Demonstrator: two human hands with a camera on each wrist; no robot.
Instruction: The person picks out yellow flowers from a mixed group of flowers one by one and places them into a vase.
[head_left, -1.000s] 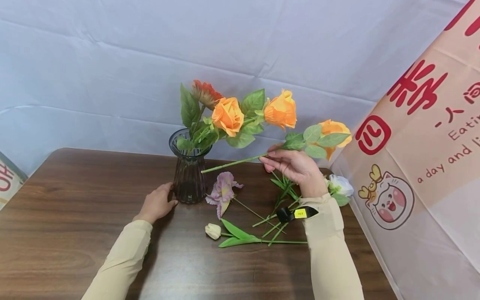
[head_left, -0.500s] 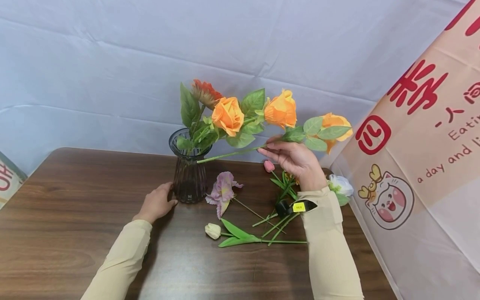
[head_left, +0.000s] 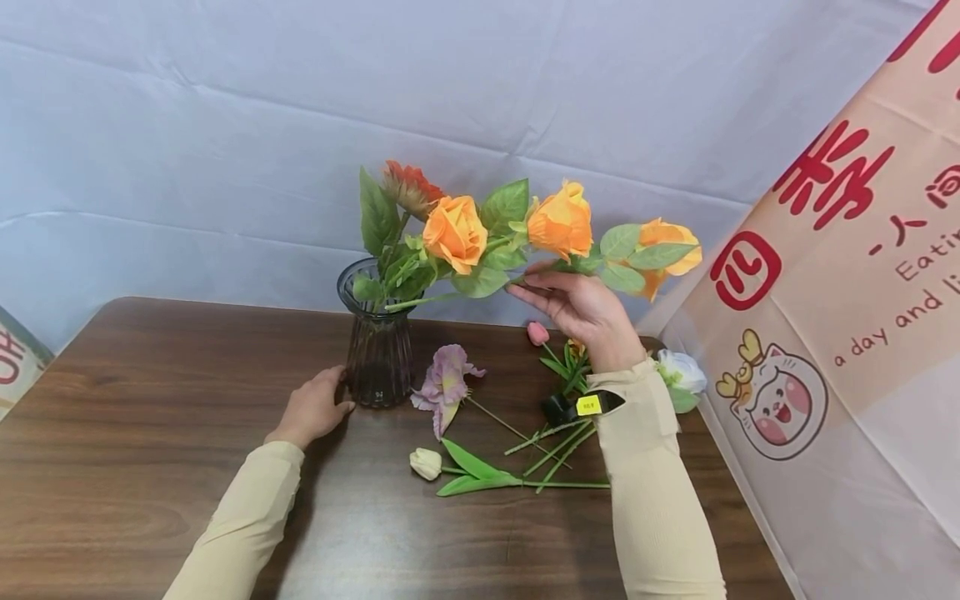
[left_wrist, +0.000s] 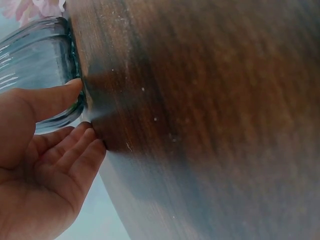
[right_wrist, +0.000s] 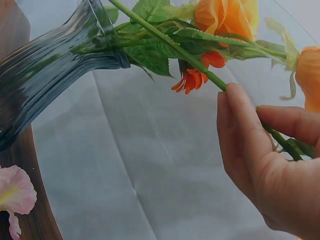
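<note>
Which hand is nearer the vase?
Left. The left hand is low beside the vase; the right hand is farther off, to the vase's right, pinching an orange rose's stem.

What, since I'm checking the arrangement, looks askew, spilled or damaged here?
The two orange roses in the vase lean far to the right, which looks lopsided. The vase stands upright; I see no spill or damage.
</note>
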